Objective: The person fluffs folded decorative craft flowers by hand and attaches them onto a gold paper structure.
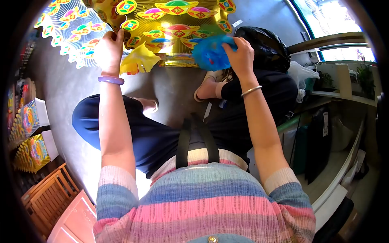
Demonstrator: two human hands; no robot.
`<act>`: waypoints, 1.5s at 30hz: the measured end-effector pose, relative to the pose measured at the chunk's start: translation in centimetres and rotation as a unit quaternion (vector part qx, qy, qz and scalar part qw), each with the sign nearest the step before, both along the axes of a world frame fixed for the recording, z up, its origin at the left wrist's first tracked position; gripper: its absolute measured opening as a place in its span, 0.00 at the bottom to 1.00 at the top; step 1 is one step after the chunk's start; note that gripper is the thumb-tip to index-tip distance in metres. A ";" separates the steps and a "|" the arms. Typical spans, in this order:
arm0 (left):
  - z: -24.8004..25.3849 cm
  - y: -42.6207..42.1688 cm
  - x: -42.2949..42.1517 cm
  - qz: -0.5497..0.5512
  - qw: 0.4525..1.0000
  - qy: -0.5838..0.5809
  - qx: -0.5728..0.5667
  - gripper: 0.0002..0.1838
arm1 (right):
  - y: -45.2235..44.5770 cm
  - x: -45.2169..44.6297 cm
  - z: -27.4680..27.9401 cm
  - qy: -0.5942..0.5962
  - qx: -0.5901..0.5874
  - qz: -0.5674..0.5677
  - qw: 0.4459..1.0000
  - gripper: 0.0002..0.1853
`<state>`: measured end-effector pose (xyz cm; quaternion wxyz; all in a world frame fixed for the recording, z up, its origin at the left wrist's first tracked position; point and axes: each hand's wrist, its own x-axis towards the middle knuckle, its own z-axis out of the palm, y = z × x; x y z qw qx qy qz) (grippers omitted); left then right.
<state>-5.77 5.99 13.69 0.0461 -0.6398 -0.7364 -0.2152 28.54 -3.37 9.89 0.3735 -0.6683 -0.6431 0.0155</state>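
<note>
A shiny gold paper decoration (pixel 178 24) printed with colourful ingot shapes stands in front of me at the top of the head view. My left hand (pixel 109 48), with a purple bangle at its wrist, is closed at the decoration's left edge, thumb and finger pinched there. Just right of that hand a yellow crumpled paper flower (pixel 139 60) sits against the lower front of the decoration. At the lower right corner, my right hand (pixel 242 54) pinches the edge of a blue tissue-paper flower (pixel 212 52). A silver bangle is on this wrist.
A silver printed decoration (pixel 77 30) spreads out at upper left. A black plastic bag (pixel 263 46) lies beyond my right hand, with a white plastic bag (pixel 302 77) beside it. Wooden folding chairs (pixel 50 186) and boxed decorations (pixel 34 152) line the left side.
</note>
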 end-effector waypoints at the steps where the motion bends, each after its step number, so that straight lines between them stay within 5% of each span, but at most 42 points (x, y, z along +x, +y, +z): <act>1: -0.3 0.1 0.0 -0.011 1.000 0.016 0.023 0.19 | 0.5 0.3 0.0 0.001 0.006 -0.005 1.000 0.14; 7: -1.0 0.5 1.2 -0.059 0.981 -0.185 -0.025 0.18 | 1.6 2.9 0.9 0.064 0.022 -0.030 0.997 0.08; 11: -0.8 -0.2 3.7 -0.094 0.957 -0.272 -0.046 0.16 | 1.6 6.2 1.3 0.014 0.147 -0.132 0.980 0.10; 14: 0.2 -1.0 5.7 -0.115 0.941 -0.312 -0.058 0.16 | 0.1 7.0 1.2 0.102 0.127 -0.156 0.974 0.09; 16: -0.1 -1.0 6.8 -0.127 0.926 -0.347 -0.081 0.15 | -1.2 6.2 0.5 0.112 -0.011 -0.112 0.987 0.10; 19: -0.1 -1.6 7.9 -0.160 0.921 -0.345 -0.085 0.14 | -1.2 5.3 -0.9 0.087 -0.090 -0.080 0.989 0.22; 26: 1.3 -3.1 8.8 -0.166 0.933 -0.298 -0.114 0.20 | 0.4 5.9 -1.1 0.032 -0.042 -0.058 0.997 0.22; 30: 0.0 -3.9 8.5 -0.171 0.940 -0.287 -0.076 0.19 | -1.3 4.6 -0.3 0.125 -0.076 -0.036 0.989 0.17; 34: -1.1 -5.7 6.3 -0.165 0.930 -0.330 -0.003 0.16 | -3.7 6.4 1.4 0.168 0.029 -0.038 0.985 0.12; 36: -1.7 -6.6 4.4 -0.142 0.921 -0.357 0.064 0.07 | -5.4 7.9 4.0 0.094 0.061 -0.084 0.990 0.10; 39: -0.1 -8.6 2.3 -0.071 0.925 -0.287 0.237 0.04 | -6.3 11.9 3.5 0.238 0.053 -0.119 0.962 0.12; 40: 0.7 -9.3 1.4 -0.048 0.938 -0.232 0.254 0.11 | -6.0 12.3 3.8 0.316 0.040 -0.123 0.940 0.12; 42: 2.8 -9.4 0.0 -0.020 0.922 -0.025 0.387 0.19 | -4.4 12.4 3.8 0.279 0.025 -0.086 0.956 0.13; 45: 3.8 -8.6 -2.4 0.044 0.916 -0.124 0.380 0.28 | 0.5 11.7 4.1 0.136 0.033 -0.029 0.990 0.19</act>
